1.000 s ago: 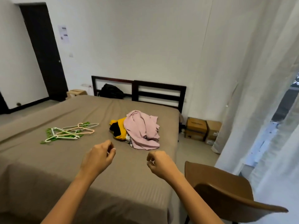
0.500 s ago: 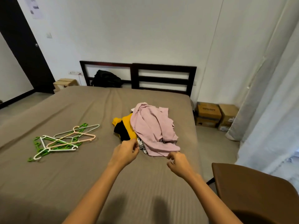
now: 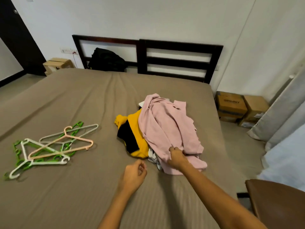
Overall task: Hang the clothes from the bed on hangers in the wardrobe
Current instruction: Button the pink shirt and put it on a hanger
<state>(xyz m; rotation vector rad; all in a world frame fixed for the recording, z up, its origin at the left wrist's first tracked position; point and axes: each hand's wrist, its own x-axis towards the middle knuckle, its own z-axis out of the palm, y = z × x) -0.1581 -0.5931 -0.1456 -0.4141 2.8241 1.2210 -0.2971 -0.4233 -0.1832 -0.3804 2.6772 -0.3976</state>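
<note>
Head view: nothing hung yet; your right hand (image 3: 176, 158) grips the pink garment (image 3: 168, 129), left hand (image 3: 134, 174) curled empty, hangers (image 3: 49, 145) untouched.

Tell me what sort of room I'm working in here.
Looks like a bedroom, probably in a home: a bed with a dark slatted headboard, a pink garment atop a clothes pile on it, and plastic hangers beside.

Bed (image 3: 82, 96): hangers (image 3: 49, 146), clothes (image 3: 165, 129), perhaps backpack (image 3: 107, 61).
</note>
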